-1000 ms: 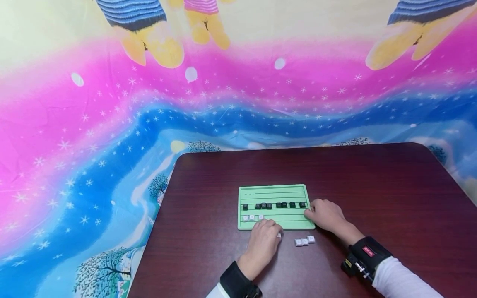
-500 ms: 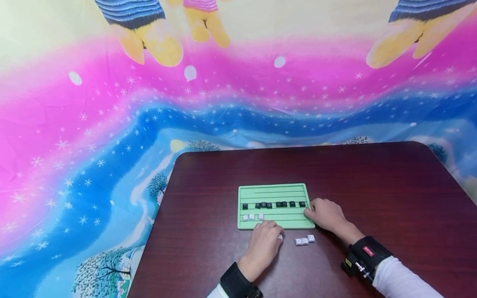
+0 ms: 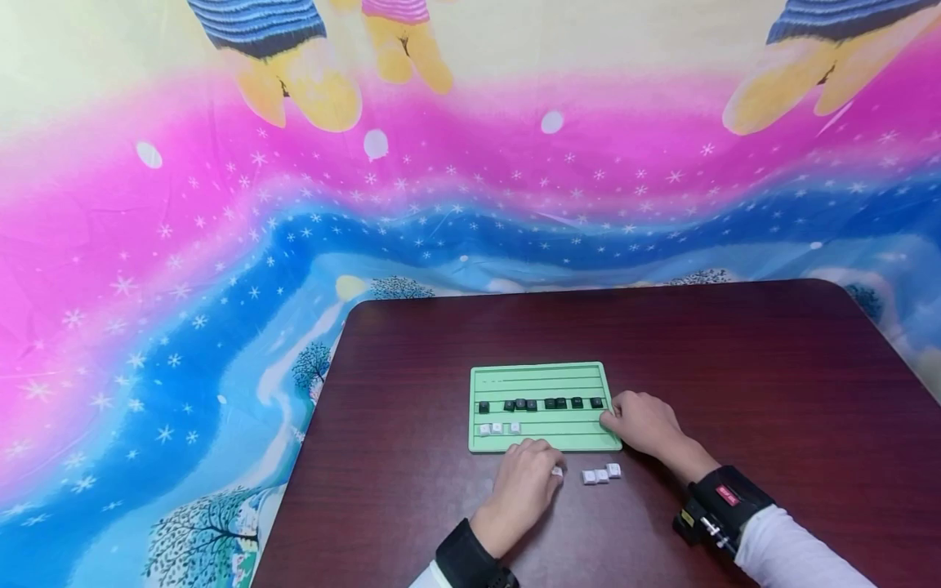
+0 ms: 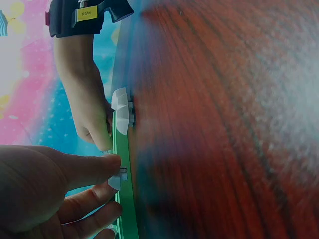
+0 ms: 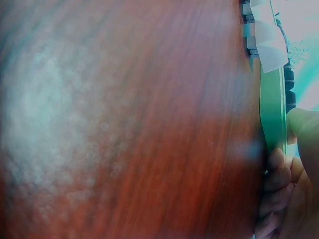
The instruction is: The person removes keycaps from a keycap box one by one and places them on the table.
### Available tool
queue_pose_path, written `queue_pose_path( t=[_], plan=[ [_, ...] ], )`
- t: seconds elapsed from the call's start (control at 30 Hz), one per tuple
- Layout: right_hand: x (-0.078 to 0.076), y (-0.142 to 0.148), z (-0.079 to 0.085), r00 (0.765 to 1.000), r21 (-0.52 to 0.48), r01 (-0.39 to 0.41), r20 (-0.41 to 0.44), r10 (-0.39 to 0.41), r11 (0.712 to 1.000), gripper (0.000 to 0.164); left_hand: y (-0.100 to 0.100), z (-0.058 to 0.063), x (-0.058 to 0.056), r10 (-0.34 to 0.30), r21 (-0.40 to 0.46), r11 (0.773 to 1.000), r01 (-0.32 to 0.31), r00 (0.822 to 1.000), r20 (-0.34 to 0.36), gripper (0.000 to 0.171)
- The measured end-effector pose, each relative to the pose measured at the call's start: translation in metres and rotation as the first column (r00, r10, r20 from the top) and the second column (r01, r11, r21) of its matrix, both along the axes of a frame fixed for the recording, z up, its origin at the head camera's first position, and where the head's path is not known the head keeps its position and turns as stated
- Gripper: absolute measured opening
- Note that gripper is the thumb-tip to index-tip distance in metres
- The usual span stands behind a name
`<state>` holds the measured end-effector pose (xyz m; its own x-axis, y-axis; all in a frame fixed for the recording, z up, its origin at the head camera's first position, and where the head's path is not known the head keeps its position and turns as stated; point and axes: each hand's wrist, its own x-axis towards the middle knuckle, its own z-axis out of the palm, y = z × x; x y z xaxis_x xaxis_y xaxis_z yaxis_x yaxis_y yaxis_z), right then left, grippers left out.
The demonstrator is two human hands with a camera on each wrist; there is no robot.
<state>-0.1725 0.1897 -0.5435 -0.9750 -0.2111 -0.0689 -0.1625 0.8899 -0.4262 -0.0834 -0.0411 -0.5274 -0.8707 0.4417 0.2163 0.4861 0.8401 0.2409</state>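
In the head view a light green tray (image 3: 547, 445) lies on the table. Black keycaps (image 3: 561, 403) form a row across its middle, and a few white keycaps (image 3: 497, 428) sit below them at the left. My left hand (image 3: 518, 486), just in front of the tray, pinches a white keycap (image 3: 557, 472) between thumb and fingers; the left wrist view shows this keycap (image 4: 114, 182) by the thumb tip. My right hand (image 3: 648, 425) grips the tray's right edge, thumb above. In the right wrist view its fingers (image 5: 277, 177) curl at the tray's corner.
Several loose white keycaps (image 3: 601, 475) lie together on the dark wood table (image 3: 735, 359), in front of the tray and right of my left hand. A patterned cloth (image 3: 470, 188) hangs behind the table's far edge.
My left hand has shifted slightly right and toward me with the white keycap, drawing away from the tray's front edge. The right hand and the tray stay put.
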Motion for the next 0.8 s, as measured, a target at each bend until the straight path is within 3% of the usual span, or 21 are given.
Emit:
queue_pose_path(
  t=[0.47, 0.8],
  plan=[
    [0.0, 0.0, -0.001, 1.0, -0.001, 0.0, -0.002, 0.0, 1.0, 0.039, 0.007, -0.002, 0.0, -0.021, -0.03, 0.999, 0.022, 0.999, 0.041, 0.015],
    [-0.001, 0.0, -0.001, 1.0, 0.0, 0.008, 0.005, -0.008, 1.0, 0.038, 0.014, -0.005, -0.001, -0.029, -0.037, 0.999, 0.03, 0.999, 0.03, 0.015]
  ],
)
